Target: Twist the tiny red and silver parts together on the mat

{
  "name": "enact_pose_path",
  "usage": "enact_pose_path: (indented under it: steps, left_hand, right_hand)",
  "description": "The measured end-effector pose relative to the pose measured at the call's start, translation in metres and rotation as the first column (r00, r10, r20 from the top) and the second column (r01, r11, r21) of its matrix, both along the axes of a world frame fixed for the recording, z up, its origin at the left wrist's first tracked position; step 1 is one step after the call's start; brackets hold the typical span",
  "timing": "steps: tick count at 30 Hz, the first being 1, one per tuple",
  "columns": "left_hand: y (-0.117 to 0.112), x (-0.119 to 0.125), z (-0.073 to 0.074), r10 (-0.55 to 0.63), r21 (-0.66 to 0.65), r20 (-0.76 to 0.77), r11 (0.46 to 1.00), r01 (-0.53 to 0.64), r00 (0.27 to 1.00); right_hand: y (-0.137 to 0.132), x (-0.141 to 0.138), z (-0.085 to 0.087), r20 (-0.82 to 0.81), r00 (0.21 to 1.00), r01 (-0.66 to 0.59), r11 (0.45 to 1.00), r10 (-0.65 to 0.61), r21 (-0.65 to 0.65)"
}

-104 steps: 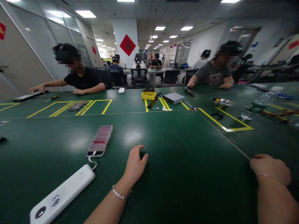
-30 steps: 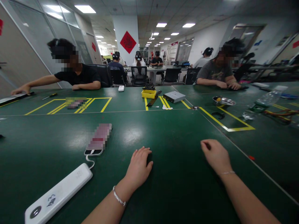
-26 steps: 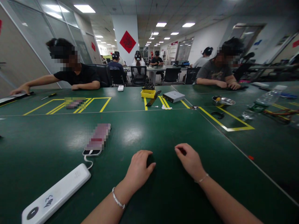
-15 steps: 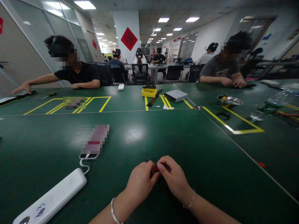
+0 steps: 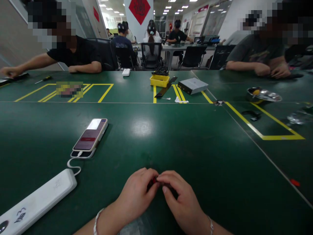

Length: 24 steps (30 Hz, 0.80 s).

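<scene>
My left hand [image 5: 138, 191] is closed in a pinch around a small red piece [image 5: 154, 179], mostly hidden by the fingers, so its kind does not show. Against its right end, the curled fingers of my right hand [image 5: 182, 197] meet the left fingertips. The right thumb sits a little below the forefinger, and whatever lies between the right fingers is hidden. Both hands are close together, low over the green table [image 5: 137, 143] near its front side.
Left of my hands, a white power bank [image 5: 39, 202] connects by a short cable to a phone [image 5: 90, 135]. A red bit [image 5: 295, 182] lies far right. Beyond are a yellow tray [image 5: 159, 80], a grey box [image 5: 193, 85] and a metal bowl [image 5: 264, 95]. Two people sit across the table.
My view has tilted down and drawn nearer the table. The right thumb has come away from the forefinger and lies lower; the left hand keeps its pinch on the red piece.
</scene>
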State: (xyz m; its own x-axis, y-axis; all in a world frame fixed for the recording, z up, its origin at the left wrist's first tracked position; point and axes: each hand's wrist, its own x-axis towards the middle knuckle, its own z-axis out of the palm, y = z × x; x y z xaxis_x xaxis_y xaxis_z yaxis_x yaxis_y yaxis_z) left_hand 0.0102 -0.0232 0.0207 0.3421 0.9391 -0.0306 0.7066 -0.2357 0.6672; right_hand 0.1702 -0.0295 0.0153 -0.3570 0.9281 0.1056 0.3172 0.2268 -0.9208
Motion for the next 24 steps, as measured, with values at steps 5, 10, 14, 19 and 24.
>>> enact_pose_path:
  steps: [5,10,14,19,24]
  left_hand:
    - [0.000,-0.001,0.003,-0.017,-0.037,0.003,0.999,0.017,1.000]
    - [0.000,-0.002,0.004,-0.021,-0.048,0.035,0.999,0.023,0.999]
    - [0.001,-0.003,0.005,-0.008,-0.052,0.046,0.999,0.011,0.999]
    - [0.003,-0.006,0.002,0.019,-0.030,0.100,0.999,-0.016,0.995]
    - [0.007,-0.010,-0.004,0.070,-0.058,0.182,0.996,-0.060,0.981]
  right_hand:
    - [0.002,0.003,-0.001,0.005,1.000,-0.012,1.000,0.012,-0.022]
    - [0.001,0.001,0.000,0.013,1.000,-0.004,1.000,0.004,0.002]
    - [0.003,0.000,0.002,0.077,0.997,0.005,0.995,-0.013,0.100]
    - [0.035,0.038,0.009,0.424,0.866,0.058,0.896,-0.265,0.441]
    - [0.065,0.153,0.007,0.578,0.380,0.407,0.692,-0.722,0.597]
